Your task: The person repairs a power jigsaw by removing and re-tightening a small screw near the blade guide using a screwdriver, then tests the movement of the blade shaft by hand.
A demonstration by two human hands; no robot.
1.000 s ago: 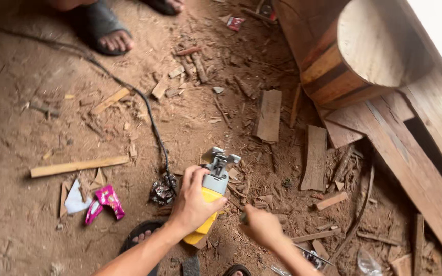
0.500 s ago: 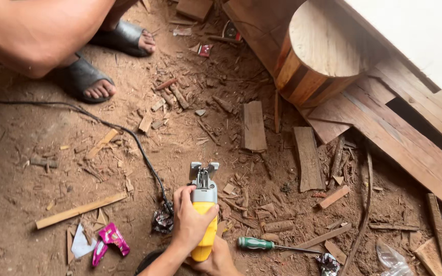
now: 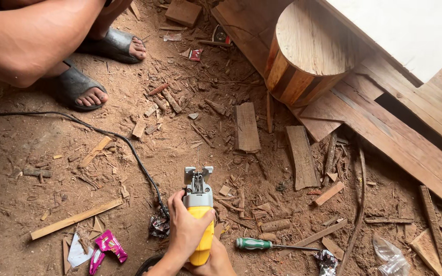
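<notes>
A yellow angle grinder [image 3: 199, 214] with a grey metal head lies pointing away from me over the dirt floor. My left hand [image 3: 182, 232] is wrapped around its yellow body from the left. My right hand [image 3: 217, 259] grips the tail end of the tool at the bottom edge of the view. A black power cable [image 3: 129, 151] runs off to the upper left. A green-handled screwdriver [image 3: 254, 244] lies on the ground just right of my hands, untouched.
Another person squats at the upper left, feet in dark sandals [image 3: 83, 89]. A round wooden block [image 3: 308, 56] and long planks [image 3: 410, 148] fill the upper right. Wood scraps [image 3: 246, 128], a thin strip [image 3: 75, 219] and pink wrappers [image 3: 108, 244] litter the floor.
The view has tilted so the squatting person came into sight. My right hand left the screwdriver on the ground and joined the left on the grinder, which now points straight ahead.
</notes>
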